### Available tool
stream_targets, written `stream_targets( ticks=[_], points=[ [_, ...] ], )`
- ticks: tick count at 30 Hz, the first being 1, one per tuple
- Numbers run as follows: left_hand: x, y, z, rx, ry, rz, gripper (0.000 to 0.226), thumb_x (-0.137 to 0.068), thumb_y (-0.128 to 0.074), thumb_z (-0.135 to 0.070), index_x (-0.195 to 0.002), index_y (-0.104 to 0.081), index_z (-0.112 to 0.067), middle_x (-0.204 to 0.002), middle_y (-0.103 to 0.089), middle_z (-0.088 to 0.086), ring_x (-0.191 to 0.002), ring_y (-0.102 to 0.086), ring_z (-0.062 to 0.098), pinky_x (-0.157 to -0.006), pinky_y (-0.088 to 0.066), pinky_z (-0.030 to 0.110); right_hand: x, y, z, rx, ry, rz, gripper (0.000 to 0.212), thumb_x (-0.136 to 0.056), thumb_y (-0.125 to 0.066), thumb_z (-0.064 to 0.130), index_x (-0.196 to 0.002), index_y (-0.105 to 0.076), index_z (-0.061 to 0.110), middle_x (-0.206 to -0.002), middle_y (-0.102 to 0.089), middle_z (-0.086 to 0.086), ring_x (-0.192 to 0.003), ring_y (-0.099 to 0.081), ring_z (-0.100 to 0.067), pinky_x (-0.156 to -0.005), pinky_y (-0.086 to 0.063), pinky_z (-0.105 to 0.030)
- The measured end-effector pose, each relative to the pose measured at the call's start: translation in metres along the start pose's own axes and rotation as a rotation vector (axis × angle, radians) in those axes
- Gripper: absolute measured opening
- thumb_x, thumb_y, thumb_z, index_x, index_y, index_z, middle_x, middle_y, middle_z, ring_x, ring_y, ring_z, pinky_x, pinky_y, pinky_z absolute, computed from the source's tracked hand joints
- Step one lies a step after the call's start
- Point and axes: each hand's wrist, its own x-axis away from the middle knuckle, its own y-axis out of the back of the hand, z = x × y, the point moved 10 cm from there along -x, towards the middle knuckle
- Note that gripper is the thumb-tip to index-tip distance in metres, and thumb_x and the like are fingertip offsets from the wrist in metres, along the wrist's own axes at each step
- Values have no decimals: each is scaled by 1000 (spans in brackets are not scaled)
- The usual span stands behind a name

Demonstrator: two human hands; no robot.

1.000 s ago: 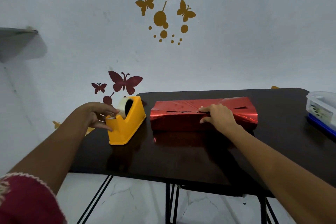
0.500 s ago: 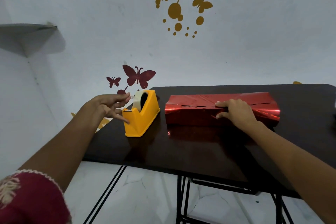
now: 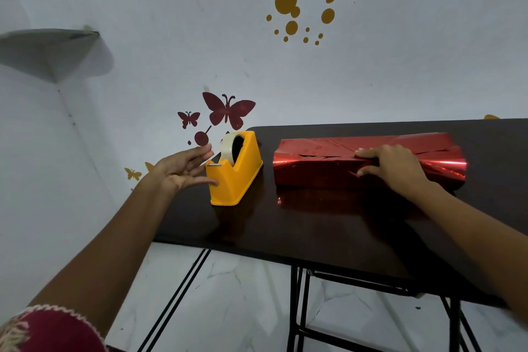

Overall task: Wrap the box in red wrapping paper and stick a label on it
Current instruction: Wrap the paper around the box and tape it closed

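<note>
Fetching tape seems the step: the left hand (image 3: pixel 185 168), fingers spread and gripping nothing, hovers beside the yellow tape dispenser (image 3: pixel 237 180). Pinch the loose end, pull a short strip, tear it down on the cutter (image 3: pixel 214 164) — while the right hand (image 3: pixel 395 166) presses flat on the seam (image 3: pixel 328 156) (lifted, the paper (image 3: pixel 445 168) would likely spring open). The box (image 3: pixel 314 171) lies on the dark table (image 3: pixel 314 226), right of the dispenser, in shiny red paper — creased, its top flaps gaping slightly.

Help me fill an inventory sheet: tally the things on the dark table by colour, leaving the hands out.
Red: 1, the wrapped box
Yellow: 1, the tape dispenser
Whitish: 1, the tape roll seated in the dispenser
Total: 3
</note>
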Motion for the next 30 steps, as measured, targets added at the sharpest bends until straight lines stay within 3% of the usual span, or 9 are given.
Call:
stream_targets(
  ticks=[5, 7, 11, 15, 18, 21, 25, 28, 30],
  points=[
    [5, 11, 11, 66, -38, -39, 4, -85, -64, -9, -85, -61, -7, -62, -71, 3, -89, -62, 15, -57, -55, 51, 0, -1, 1, 10, 11, -14, 55, -75, -74, 34, -126, -59, 22, -121, -64, -12, -111, -58, -34, -92, -46, -42],
    [8, 12, 19, 36, -45, -39, 5, -85, -64, -8, -84, -60, -7, -58, -69, 3, -85, -62, 11, -57, -55, 48, -1, -2, 1, 4, 11, -13, 55, -75, -74, 34, -126, -59, 22, -121, -64, -11, -111, -58, -35, -92, -46, -43],
    [12, 14, 33, -10, -78, -58, 9, -86, -65, -13, -93, -62, -9, -72, -71, 3, -87, -62, 11, -75, -55, 54, -2, -4, 0, -4, 17, -11, 54, -74, -75, 34, -125, -60, 22, -120, -65, -12, -109, -59, -36, -92, -46, -44],
    [15, 20, 37, -45, -134, -173, 39, -79, -72, -27, -111, -59, -9, -98, -68, 5, -94, -62, 13, -78, -54, 53, -3, -3, -2, -8, 8, -18, 54, -72, -76, 35, -123, -61, 23, -118, -66, -13, -104, -61, -36, -91, -48, -44],
    [15, 21, 44, -39, -121, -247, 31, -79, -72, -29, -101, -61, -11, -92, -68, 3, -99, -60, 16, -85, -52, 51, -4, -5, -2, 0, 4, -19, 54, -73, -76, 35, -123, -61, 23, -116, -66, -15, -102, -62, -38, -89, -48, -44],
    [20, 21, 52, 14, -129, -308, 18, -80, -72, -21, -88, -59, -11, -83, -66, 4, -87, -62, 15, -86, -52, 45, -4, -7, -2, 2, 7, -13, 53, -73, -76, 34, -123, -61, 22, -117, -66, -14, -104, -61, -37, -90, -47, -43],
    [33, 31, 60, 86, -198, -389, 16, -81, -72, -18, -91, -63, -10, -91, -68, 8, -89, -66, 18, -81, -54, 37, -3, -5, 2, 17, 8, -3, 54, -73, -75, 35, -125, -60, 24, -121, -64, -8, -108, -61, -32, -93, -46, -40],
    [60, 4, 47, -28, -400, -426, 7, -81, -71, -24, -76, -68, -19, -83, -70, -2, -91, -63, 7, -88, -48, 32, -5, -6, -4, 50, -15, 7, 57, -74, -73, 40, -127, -58, 26, -123, -64, -5, -111, -60, -27, -97, -46, -39],
    [83, -34, 27, -86, -576, -359, 4, -81, -71, -22, -79, -71, -18, -79, -69, -7, -79, -62, -5, -80, -46, 16, -6, -8, -4, 38, -10, 11, 58, -75, -72, 40, -128, -57, 26, -125, -63, -3, -113, -59, -25, -98, -45, -38]
  ],
)
